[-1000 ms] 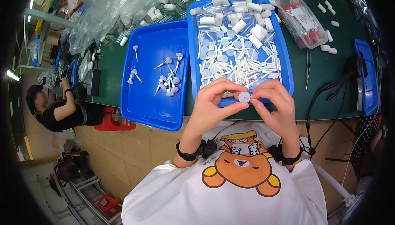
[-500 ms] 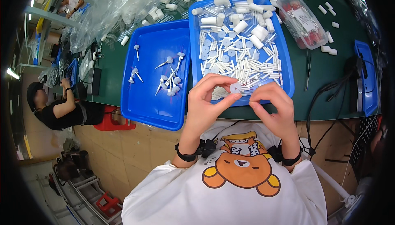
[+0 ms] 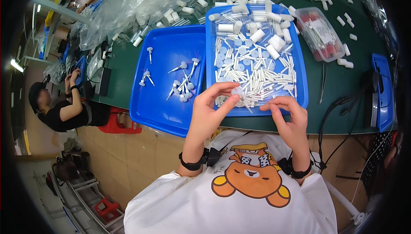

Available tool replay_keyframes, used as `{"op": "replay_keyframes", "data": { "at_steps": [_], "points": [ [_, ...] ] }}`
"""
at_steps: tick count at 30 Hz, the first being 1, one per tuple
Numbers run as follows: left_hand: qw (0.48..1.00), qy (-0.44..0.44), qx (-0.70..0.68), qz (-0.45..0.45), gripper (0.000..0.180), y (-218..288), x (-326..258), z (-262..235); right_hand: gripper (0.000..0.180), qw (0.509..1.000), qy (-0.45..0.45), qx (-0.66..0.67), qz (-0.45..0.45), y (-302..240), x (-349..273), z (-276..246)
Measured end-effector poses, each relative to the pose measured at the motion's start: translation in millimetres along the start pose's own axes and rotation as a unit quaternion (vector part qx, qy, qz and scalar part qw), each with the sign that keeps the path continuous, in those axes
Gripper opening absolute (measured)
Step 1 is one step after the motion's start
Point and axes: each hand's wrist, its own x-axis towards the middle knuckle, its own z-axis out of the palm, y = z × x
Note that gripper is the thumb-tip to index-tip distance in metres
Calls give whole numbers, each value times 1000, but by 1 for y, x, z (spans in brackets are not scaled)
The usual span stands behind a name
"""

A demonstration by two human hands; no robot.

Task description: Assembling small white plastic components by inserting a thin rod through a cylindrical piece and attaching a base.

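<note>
My left hand [image 3: 207, 110] pinched a pale disc [image 3: 236, 91] over the fuller blue tray [image 3: 302, 78].
Bench [image 3: 316, 114] lay open just rightward; my right hand [image 3: 290, 115] hid some rim [image 3: 249, 114]; whether its fingertips met, I couldn't tell.

Single head-worn fisheye view, facing down

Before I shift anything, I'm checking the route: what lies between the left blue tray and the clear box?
In the head view, the fuller blue tray, holding white cylinders, thin white rods and pale discs, lies between left tray and clear box.
</note>
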Motion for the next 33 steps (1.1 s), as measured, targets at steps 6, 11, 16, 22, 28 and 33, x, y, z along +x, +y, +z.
{"op": "replay_keyframes", "data": {
  "at_steps": [6, 11, 16, 22, 28, 33],
  "points": [
    [955, 240, 163, -53, 22, -7, 7, -56, 9, 1000, 8, 15, 17, 8, -1, -4],
    [805, 373, 461, -18, 42, -17, -4, -68, 12, 999, -49, 18, -11, 15, -3, -4],
    [868, 339, 351, 93, 40, 0, -13, -19, 12, 997, -51, 52, 10, 19, -13, 2],
    [990, -18, 130, 50, 10, 7, -31, 55, 13, 999, -34, 12, -35, 22, -18, -5],
    [991, -52, 102, 64, 7, -3, -31, 72, 20, 998, 23, -34, -46, 23, -27, -16],
    [994, -82, 74, 19, 5, -4, -33, 80, 25, 997, 38, -62, -34, 23, -39, -25]
  ]
}}
